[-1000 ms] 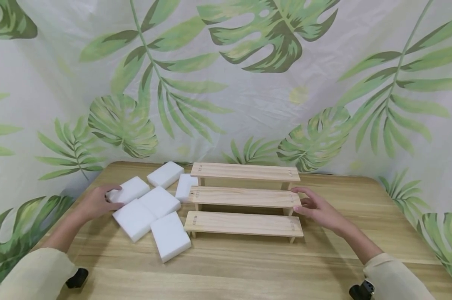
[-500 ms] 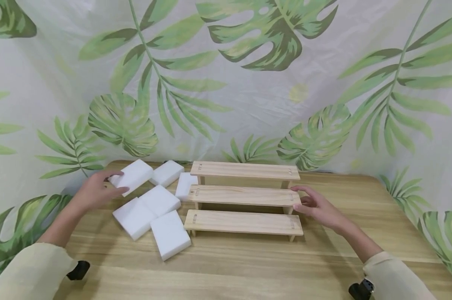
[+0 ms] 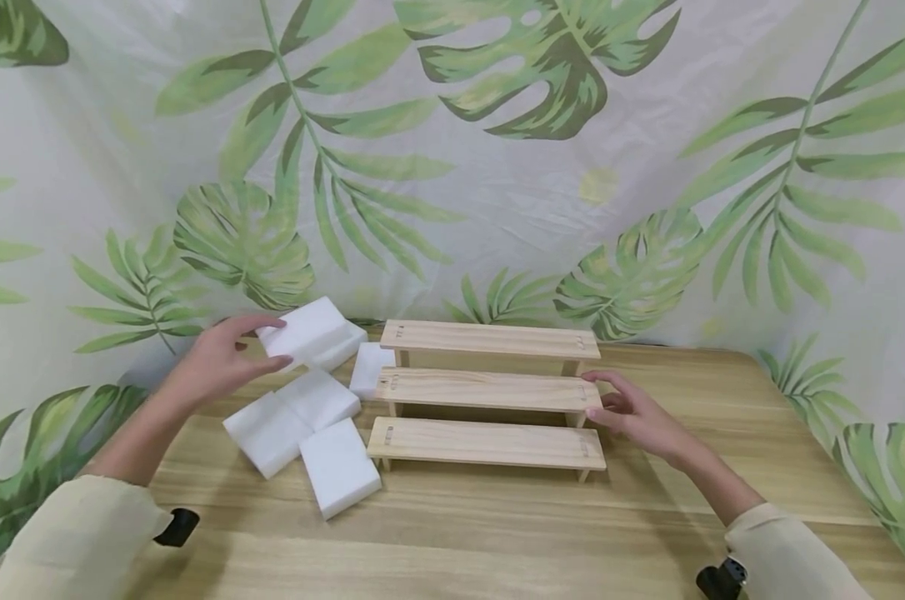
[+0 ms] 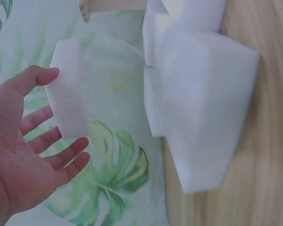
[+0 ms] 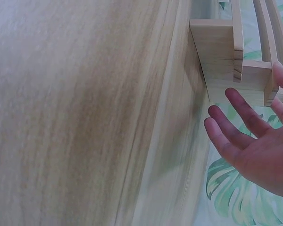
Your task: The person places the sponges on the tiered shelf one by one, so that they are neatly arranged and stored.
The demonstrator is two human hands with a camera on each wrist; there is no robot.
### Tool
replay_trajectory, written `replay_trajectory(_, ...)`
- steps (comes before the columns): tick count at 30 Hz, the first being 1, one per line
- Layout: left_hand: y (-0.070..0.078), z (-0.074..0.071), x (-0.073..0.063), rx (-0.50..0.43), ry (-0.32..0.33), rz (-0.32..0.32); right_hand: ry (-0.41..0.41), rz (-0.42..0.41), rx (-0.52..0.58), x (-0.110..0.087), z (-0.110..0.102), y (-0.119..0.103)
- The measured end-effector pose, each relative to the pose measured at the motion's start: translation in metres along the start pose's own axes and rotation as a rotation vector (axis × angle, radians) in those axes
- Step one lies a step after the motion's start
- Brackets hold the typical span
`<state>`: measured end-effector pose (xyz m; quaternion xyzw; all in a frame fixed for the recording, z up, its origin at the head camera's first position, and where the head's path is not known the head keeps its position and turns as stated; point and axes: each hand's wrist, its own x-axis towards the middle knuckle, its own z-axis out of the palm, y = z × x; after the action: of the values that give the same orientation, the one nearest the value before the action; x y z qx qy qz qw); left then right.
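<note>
Head view: left hand (image 3: 220, 357) pinching a white block (image 3: 304, 327)
Right hand (image 3: 638, 422) pinches the middle wooden shelf (image 3: 490, 390) (at its right end).

I can read no text, label, brand or number anywhere. Small dark marks (image 3: 390, 382) sit near the ends of the upper shelf (image 3: 490, 338), middle shelf (image 3: 490, 389) and lower shelf (image 3: 486, 442), too tiny for me to make out.
</note>
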<state>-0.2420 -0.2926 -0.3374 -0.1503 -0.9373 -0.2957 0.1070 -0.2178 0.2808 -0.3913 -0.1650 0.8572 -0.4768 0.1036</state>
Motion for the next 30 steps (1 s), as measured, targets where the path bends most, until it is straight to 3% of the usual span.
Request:
replay_trajectory(6,0.020,0.003,0.005,-0.031,0.001,0.028,0.005,0.004,0.004,0.000,0.001,-0.001)
replay_trajectory(19,0.038,0.016,0.017,-0.103,0.007,0.104,0.009,0.013,-0.011,-0.001,0.001,-0.003)
replay_trajectory(30,0.064,0.028,0.034,-0.197,-0.001,0.135,0.005,-0.007,-0.009,-0.002,0.002,-0.003)
